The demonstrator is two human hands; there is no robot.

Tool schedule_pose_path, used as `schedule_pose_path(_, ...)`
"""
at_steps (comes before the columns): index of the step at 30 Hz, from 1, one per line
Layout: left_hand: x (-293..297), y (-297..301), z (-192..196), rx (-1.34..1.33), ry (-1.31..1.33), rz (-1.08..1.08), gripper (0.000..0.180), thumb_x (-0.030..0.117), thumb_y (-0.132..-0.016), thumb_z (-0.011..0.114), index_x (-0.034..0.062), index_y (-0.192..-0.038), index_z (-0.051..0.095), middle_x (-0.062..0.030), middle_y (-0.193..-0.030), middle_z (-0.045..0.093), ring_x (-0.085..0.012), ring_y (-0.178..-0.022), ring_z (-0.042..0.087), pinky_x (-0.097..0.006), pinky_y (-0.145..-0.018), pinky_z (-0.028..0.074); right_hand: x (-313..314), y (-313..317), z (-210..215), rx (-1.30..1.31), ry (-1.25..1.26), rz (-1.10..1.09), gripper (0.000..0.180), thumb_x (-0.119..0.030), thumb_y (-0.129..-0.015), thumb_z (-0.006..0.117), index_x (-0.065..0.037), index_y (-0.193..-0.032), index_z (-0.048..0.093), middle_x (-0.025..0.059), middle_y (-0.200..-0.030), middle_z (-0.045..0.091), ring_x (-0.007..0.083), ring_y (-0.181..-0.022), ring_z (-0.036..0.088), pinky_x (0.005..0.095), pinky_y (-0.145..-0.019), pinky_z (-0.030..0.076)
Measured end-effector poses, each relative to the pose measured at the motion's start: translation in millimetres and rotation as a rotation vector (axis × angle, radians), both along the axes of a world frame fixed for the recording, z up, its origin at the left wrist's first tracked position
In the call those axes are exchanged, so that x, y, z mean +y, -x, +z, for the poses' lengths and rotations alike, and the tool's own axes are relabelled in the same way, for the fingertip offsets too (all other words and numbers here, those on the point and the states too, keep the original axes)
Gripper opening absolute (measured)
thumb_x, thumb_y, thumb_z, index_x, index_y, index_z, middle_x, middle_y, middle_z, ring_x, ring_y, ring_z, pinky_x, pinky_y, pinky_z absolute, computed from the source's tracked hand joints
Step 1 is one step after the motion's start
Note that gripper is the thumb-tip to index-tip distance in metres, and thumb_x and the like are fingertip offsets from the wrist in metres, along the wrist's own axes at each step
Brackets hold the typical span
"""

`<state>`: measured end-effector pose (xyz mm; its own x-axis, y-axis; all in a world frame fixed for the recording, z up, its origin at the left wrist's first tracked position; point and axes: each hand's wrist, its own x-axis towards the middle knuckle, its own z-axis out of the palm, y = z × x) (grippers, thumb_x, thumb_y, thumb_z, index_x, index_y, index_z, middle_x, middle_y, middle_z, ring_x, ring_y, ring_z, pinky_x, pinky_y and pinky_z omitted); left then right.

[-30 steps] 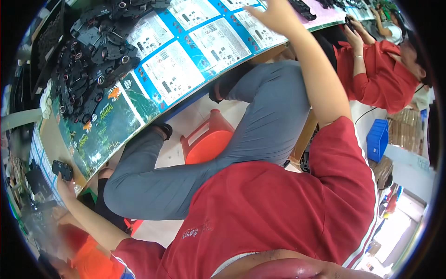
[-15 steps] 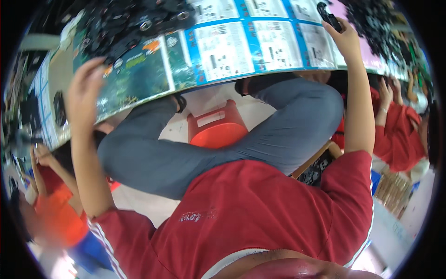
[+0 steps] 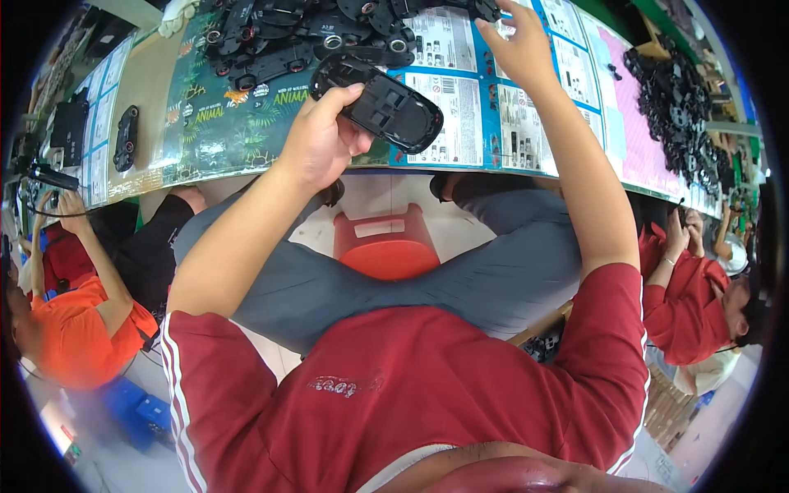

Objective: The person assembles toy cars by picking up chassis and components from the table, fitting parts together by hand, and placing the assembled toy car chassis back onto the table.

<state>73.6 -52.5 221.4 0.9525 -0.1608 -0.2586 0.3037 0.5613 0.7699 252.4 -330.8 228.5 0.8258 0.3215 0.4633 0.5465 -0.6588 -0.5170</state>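
Observation:
My left hand (image 3: 320,135) is closed around one end of a black plastic toy car part (image 3: 382,105), thumb on top and fingers beneath. The part is held tilted above the table's front edge, its hollow, moulded face showing. Farther out, my right hand (image 3: 522,49) reaches to the far side of the table with thumb and forefinger apart. Its fingertips are close to the end of another black car part (image 3: 485,8), cut off by the frame's top edge; no grip on it is visible. A pile of black toy car parts (image 3: 308,33) lies just beyond my left hand.
Printed sheets cover the table (image 3: 222,140). A lone black car part (image 3: 126,138) lies at left; a heap of black parts (image 3: 678,107) lies at right. A red stool (image 3: 386,251) stands under the table. People in orange (image 3: 82,329) and red (image 3: 686,316) sit on either side.
My left hand has moved right and now holds a black car part. My right hand has moved left toward the pile; the black part it held is no longer plainly in its fingers.

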Motion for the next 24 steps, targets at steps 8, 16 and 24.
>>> schedule_pose_path(8, 4, 6, -15, 0.041, 0.043, -0.020, 0.030, 0.023, -0.104, 0.048, 0.0008, -0.122, 0.058, -0.0130, -0.094, 0.072, -0.0196, -0.068, 0.065, -0.031, -0.055, 0.048, 36, -27, -14, 0.011, -0.036, -0.315, 0.060, -0.035, -0.084, 0.081, 0.004, -0.125, 0.062, 0.0309, -0.117, 0.062, 0.0480, -0.109, 0.061, 0.0491, -0.096, 0.051)
schedule_pose_path(16, 16, 4, -24, 0.063, 0.253, -0.093, 0.038, 0.027, -0.104, 0.045, 0.0026, -0.132, 0.056, -0.0131, -0.094, 0.071, -0.0214, -0.067, 0.063, -0.032, -0.057, 0.045, 7, -32, -26, -0.020, -0.088, -0.388, 0.051, -0.030, -0.084, 0.079, 0.005, -0.119, 0.066, 0.0290, -0.107, 0.071, 0.0450, -0.101, 0.068, 0.0481, -0.092, 0.054)
schedule_pose_path(24, 10, 14, -19, 0.019, 0.253, -0.118, 0.059, 0.010, -0.093, 0.069, 0.0083, -0.146, 0.044, -0.0087, -0.110, 0.062, -0.0129, -0.072, 0.051, -0.026, -0.062, 0.043, -47, -1, -25, 0.114, 0.119, -0.536, 0.052, -0.029, -0.077, 0.076, 0.008, -0.113, 0.068, 0.0289, -0.104, 0.071, 0.0433, -0.099, 0.070, 0.0468, -0.090, 0.056)
